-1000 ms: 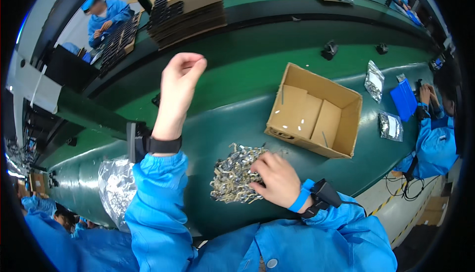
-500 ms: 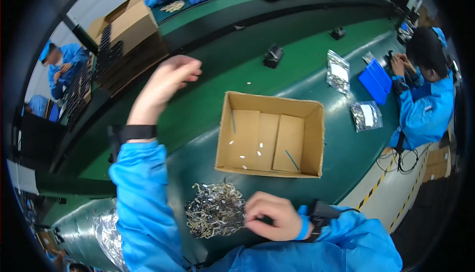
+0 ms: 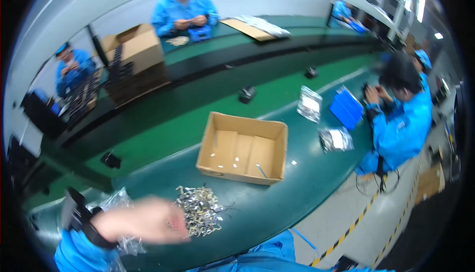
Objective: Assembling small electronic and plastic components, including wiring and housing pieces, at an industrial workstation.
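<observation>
My left hand (image 3: 148, 220) is low at the front of the green table, blurred by motion, its fingertips at the left edge of a pile of small silvery metal parts (image 3: 200, 210). Whether it holds anything cannot be made out. A dark wrist device sits on that arm. My right hand is out of the picture; only a blue sleeve (image 3: 277, 254) shows at the bottom edge. Just beyond the pile stands an open brown cardboard box (image 3: 213, 141) with a few small parts on its bottom.
A crumpled clear plastic bag (image 3: 113, 204) lies left of the pile. Silvery bags (image 3: 309, 105) and a blue tray (image 3: 347, 109) lie near a seated person in blue (image 3: 403, 118) on the right. More people and stacked cartons (image 3: 136, 54) stand across the green conveyor.
My left hand has dropped from high above the table down to the pile of parts. My right hand has left the pile and gone out of view. The camera has swung to the right.
</observation>
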Available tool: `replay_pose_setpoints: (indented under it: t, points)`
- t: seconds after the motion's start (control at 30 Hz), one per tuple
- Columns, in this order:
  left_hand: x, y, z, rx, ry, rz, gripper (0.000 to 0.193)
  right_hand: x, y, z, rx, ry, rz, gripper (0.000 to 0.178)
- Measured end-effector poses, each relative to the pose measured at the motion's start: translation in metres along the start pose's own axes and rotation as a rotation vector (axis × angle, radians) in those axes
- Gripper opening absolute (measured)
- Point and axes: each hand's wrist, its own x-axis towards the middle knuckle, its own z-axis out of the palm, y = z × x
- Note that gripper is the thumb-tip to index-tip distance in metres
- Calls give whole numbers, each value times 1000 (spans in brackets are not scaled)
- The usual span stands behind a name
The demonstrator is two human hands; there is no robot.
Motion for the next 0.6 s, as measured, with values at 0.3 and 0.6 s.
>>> replay_pose_setpoints:
  t: [0.3,0.6]
  points:
    - [-118,-2,301,-553,299,-401,32,71,-2,-17,-144,16,-296,49]
    - [-78,-17,419,-806,308,-744,31,86,7,-9,-263,-111,-304,48]
